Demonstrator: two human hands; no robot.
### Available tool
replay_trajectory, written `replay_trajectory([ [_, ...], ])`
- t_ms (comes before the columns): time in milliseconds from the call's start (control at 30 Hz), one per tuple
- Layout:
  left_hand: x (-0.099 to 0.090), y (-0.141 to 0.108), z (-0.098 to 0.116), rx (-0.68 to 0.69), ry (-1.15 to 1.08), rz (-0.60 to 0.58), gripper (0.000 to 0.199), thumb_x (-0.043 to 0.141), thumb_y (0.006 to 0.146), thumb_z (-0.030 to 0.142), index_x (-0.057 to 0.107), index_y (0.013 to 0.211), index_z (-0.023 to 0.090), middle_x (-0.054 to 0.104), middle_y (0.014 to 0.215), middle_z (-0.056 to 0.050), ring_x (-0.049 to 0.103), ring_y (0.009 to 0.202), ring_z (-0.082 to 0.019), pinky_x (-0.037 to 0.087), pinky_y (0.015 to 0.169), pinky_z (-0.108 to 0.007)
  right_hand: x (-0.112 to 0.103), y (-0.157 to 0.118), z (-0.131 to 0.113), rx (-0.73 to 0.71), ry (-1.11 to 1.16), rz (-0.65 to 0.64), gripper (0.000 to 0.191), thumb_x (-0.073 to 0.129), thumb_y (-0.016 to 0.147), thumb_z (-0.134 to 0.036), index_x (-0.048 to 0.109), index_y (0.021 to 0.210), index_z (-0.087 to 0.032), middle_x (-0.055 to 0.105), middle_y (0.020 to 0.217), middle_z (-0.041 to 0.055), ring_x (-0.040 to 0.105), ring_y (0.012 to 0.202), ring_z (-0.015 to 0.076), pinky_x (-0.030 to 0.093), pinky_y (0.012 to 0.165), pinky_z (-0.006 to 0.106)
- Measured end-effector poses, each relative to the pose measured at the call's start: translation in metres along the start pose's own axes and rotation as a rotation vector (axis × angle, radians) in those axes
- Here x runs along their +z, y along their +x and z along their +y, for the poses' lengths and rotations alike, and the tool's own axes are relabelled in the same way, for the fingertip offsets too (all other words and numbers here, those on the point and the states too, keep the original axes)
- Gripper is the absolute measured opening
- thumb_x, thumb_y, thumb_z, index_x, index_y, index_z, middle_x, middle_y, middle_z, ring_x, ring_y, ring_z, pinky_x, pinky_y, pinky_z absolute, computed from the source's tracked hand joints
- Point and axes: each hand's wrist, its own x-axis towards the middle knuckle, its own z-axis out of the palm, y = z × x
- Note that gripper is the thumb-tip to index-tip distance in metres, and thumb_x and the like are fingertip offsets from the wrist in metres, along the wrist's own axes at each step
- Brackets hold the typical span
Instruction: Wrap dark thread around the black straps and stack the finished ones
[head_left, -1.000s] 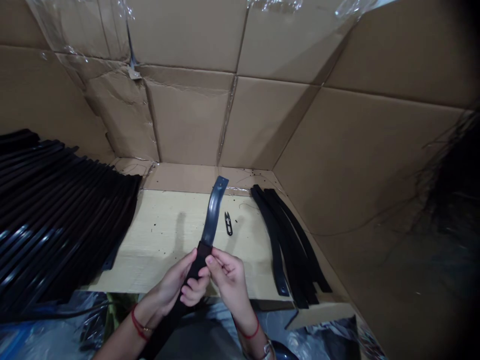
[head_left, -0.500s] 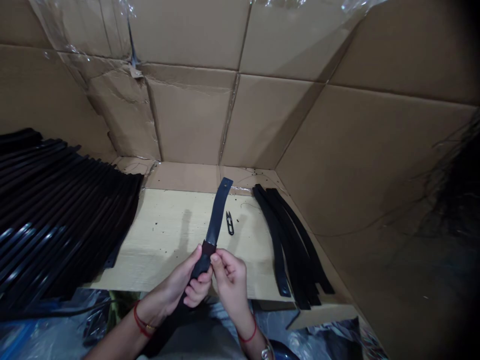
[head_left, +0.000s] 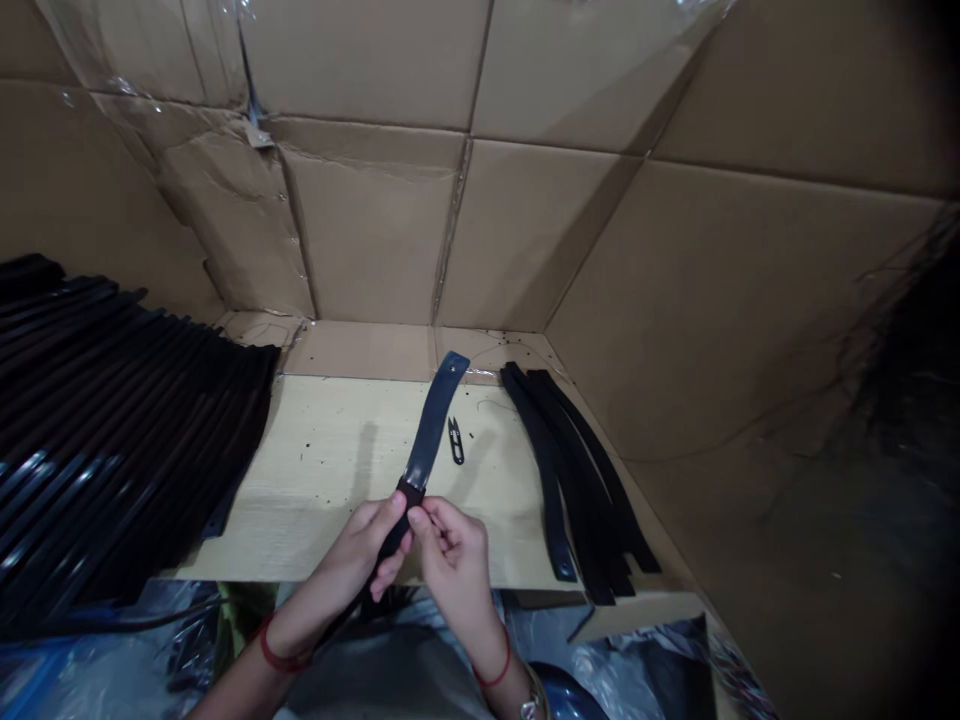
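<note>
A long dark strap (head_left: pixel 435 420) slants up from my hands, its glossy upper part ending in a rounded tip with a small hole. A matte black sleeve covers its lower part. My left hand (head_left: pixel 375 540) is wrapped round the sleeved part, thumb on top. The thumb and forefinger of my right hand (head_left: pixel 450 545) pinch the sleeve's right edge near its upper end. Small black thread snips (head_left: pixel 456 442) lie on the pale board (head_left: pixel 322 480), just right of the strap.
A large pile of dark straps (head_left: pixel 127 430) covers the left side. Several black straps (head_left: pixel 581 480) lie on the right of the board. Cardboard walls (head_left: pixel 375 230) enclose the back and right side. Plastic bags (head_left: pixel 622 670) show below the board's front edge.
The view has shifted slightly. My left hand's fingers have moved round the sleeve, and the strap's tip leans a little more to the right. My right hand still pinches the edge.
</note>
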Motion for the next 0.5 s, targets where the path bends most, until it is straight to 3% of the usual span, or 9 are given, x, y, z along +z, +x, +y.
replay_trajectory([
  [67, 0.0, -0.003, 0.001, 0.0, -0.04, 0.011, 0.054, 0.049, 0.081, 0.066, 0.053, 0.065, 0.015, 0.037, 0.039, 0.007, 0.031, 0.03, -0.004, 0.029, 0.032, -0.015, -0.005, -0.006, 0.005, 0.06, 0.09, -0.034, 0.027, 0.058, 0.089, -0.043, 0.054, 0.086, -0.017, 0.059, 0.061, -0.0003, 0.055, 0.052, 0.0116, 0.039, 0.049, 0.02],
  [167, -0.01, -0.009, 0.009, -0.051, -0.205, 0.028, 0.055, 0.054, 0.077, 0.068, 0.05, 0.061, 0.016, 0.031, 0.039, 0.01, 0.026, 0.029, -0.002, 0.026, 0.029, -0.013, -0.029, -0.025, 0.026, 0.164, 0.187, -0.122, 0.041, 0.068, 0.081, -0.048, 0.047, 0.102, -0.02, 0.039, 0.052, -0.0104, 0.03, 0.043, 0.0067, 0.024, 0.043, 0.017],
  [233, -0.024, -0.014, 0.019, -0.054, -0.337, 0.087, 0.057, 0.06, 0.07, 0.071, 0.045, 0.058, 0.017, 0.026, 0.038, 0.011, 0.022, 0.028, -0.002, 0.024, 0.027, -0.013, -0.061, -0.045, 0.047, 0.28, 0.149, -0.274, 0.043, 0.065, 0.079, -0.057, 0.051, 0.091, -0.018, 0.032, 0.053, -0.0097, 0.021, 0.044, 0.0062, 0.017, 0.042, 0.018],
  [267, -0.033, -0.016, 0.025, -0.019, -0.38, 0.109, 0.057, 0.064, 0.068, 0.069, 0.043, 0.056, 0.018, 0.026, 0.037, 0.011, 0.02, 0.028, -0.002, 0.024, 0.026, -0.013, -0.08, -0.058, 0.057, 0.33, 0.121, -0.29, 0.047, 0.061, 0.078, -0.064, 0.052, 0.084, -0.018, 0.034, 0.056, -0.0077, 0.021, 0.044, 0.0064, 0.017, 0.041, 0.019],
  [300, -0.042, -0.019, 0.032, 0.026, -0.402, 0.155, 0.056, 0.066, 0.067, 0.068, 0.044, 0.057, 0.018, 0.026, 0.036, 0.011, 0.019, 0.027, -0.002, 0.024, 0.025, -0.014, -0.101, -0.073, 0.065, 0.364, 0.102, -0.268, 0.05, 0.058, 0.078, -0.067, 0.053, 0.076, -0.017, 0.038, 0.056, -0.0055, 0.024, 0.045, 0.007, 0.018, 0.041, 0.019],
  [367, -0.056, -0.025, 0.046, 0.178, -0.449, 0.257, 0.05, 0.053, 0.08, 0.063, 0.047, 0.062, 0.018, 0.028, 0.037, 0.01, 0.02, 0.027, -0.003, 0.025, 0.025, -0.013, -0.146, -0.107, 0.069, 0.404, 0.034, -0.176, 0.048, 0.062, 0.079, -0.06, 0.053, 0.062, -0.016, 0.039, 0.055, -0.0029, 0.03, 0.047, 0.009, 0.022, 0.043, 0.021],
  [433, -0.062, -0.031, 0.058, 0.257, -0.452, 0.284, 0.055, 0.025, 0.093, 0.057, 0.042, 0.058, 0.018, 0.027, 0.035, 0.008, 0.023, 0.027, -0.004, 0.028, 0.027, -0.013, -0.186, -0.144, 0.055, 0.406, -0.216, 0.069, 0.047, 0.069, 0.074, -0.058, 0.055, 0.055, -0.017, 0.046, 0.053, 0.0007, 0.041, 0.05, 0.0134, 0.032, 0.046, 0.025],
  [500, -0.06, -0.036, 0.064, 0.221, -0.401, 0.301, 0.059, 0.009, 0.097, 0.045, 0.047, 0.062, 0.018, 0.032, 0.039, 0.006, 0.03, 0.03, -0.005, 0.034, 0.032, -0.014, -0.216, -0.177, 0.025, 0.394, -0.437, 0.321, 0.047, 0.067, 0.074, -0.059, 0.058, 0.055, -0.018, 0.052, 0.054, 0.0047, 0.049, 0.051, 0.0176, 0.037, 0.046, 0.028],
])
